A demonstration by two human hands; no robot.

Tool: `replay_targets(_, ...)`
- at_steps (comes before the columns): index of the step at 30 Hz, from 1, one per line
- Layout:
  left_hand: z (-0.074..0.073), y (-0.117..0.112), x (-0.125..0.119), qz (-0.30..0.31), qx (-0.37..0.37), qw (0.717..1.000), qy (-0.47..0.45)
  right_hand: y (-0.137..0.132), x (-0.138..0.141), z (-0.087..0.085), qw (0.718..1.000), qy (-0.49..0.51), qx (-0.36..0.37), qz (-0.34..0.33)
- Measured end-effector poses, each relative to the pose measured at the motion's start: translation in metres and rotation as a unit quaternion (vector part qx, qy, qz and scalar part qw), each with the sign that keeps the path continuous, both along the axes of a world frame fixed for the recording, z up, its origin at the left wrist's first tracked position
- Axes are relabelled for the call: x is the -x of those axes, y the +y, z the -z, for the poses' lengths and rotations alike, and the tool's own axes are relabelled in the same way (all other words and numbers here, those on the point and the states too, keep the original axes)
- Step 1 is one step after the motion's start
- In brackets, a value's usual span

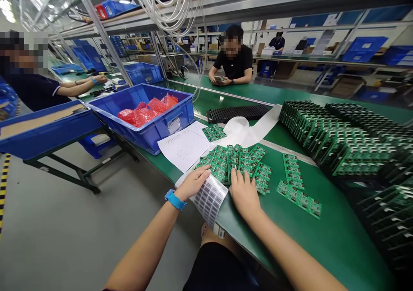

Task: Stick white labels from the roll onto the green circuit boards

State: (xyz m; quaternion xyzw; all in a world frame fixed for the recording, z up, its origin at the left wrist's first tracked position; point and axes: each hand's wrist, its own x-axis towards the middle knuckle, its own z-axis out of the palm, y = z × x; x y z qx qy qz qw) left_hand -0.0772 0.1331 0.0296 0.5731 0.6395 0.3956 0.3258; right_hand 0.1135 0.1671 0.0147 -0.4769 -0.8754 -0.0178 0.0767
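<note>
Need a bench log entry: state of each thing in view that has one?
left hand: on label sheet
right hand: palm down, fingers spread at pile's near edge
label sheet: bent over table edge
board pile: loose, overlapping
racked boards: on edge, in rows
blue bin: open, part-filled
red wrap: crumpled, in bin
white strip: loosely curled
cable: coiled, hanging

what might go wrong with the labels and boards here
The label sheet by the left hand droops over the edge of the green table, so it could slip or crease. The circuit boards near the right hand overlap in a loose pile; shifting one might scrape others.
</note>
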Motion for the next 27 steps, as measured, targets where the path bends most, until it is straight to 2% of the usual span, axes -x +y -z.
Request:
replay_targets(4,0.002,-0.007,-0.004,-0.029,-0.027,0.999,0.003,0.006,-0.009,-0.005,0.998,0.058,-0.035,0.017)
replay_targets(7,0.0,-0.017,-0.01,-0.06,-0.049,0.997,-0.001,0.017,-0.021,-0.016,0.988,0.134,-0.071,0.031)
replay_targets(9,-0.004,-0.025,-0.016,-0.076,-0.061,0.995,-0.005,0.023,-0.036,-0.029,0.972,0.211,-0.081,0.068)
replay_targets(11,-0.008,-0.035,-0.023,-0.082,-0.07,0.994,-0.009,0.025,-0.057,-0.044,0.939,0.305,-0.06,0.148)
replay_targets(12,-0.011,-0.039,-0.027,-0.077,-0.073,0.994,-0.014,0.024,-0.07,-0.051,0.909,0.365,-0.032,0.198)
replay_targets(14,-0.014,-0.048,-0.036,-0.043,-0.067,0.996,-0.035,0.017,-0.097,-0.06,0.823,0.493,0.032,0.279)
replay_targets(15,-0.015,-0.052,-0.041,-0.014,-0.055,0.997,-0.052,0.011,-0.111,-0.061,0.779,0.549,0.057,0.298)
replay_targets(17,-0.014,-0.056,-0.052,0.062,-0.014,0.994,-0.093,-0.006,-0.136,-0.055,0.692,0.652,0.103,0.294)
replay_targets(21,-0.008,-0.055,-0.088,0.214,0.05,0.968,-0.119,-0.052,-0.167,-0.028,0.511,0.788,0.195,0.284)
replay_targets(22,-0.006,-0.054,-0.1,0.247,0.06,0.961,-0.111,-0.064,-0.169,-0.022,0.482,0.798,0.207,0.296)
replay_targets(24,-0.002,-0.054,-0.124,0.305,0.073,0.945,-0.096,-0.088,-0.169,-0.013,0.45,0.803,0.225,0.319)
replay_targets(27,0.003,-0.057,-0.154,0.358,0.077,0.928,-0.074,-0.115,-0.166,-0.01,0.438,0.787,0.279,0.333)
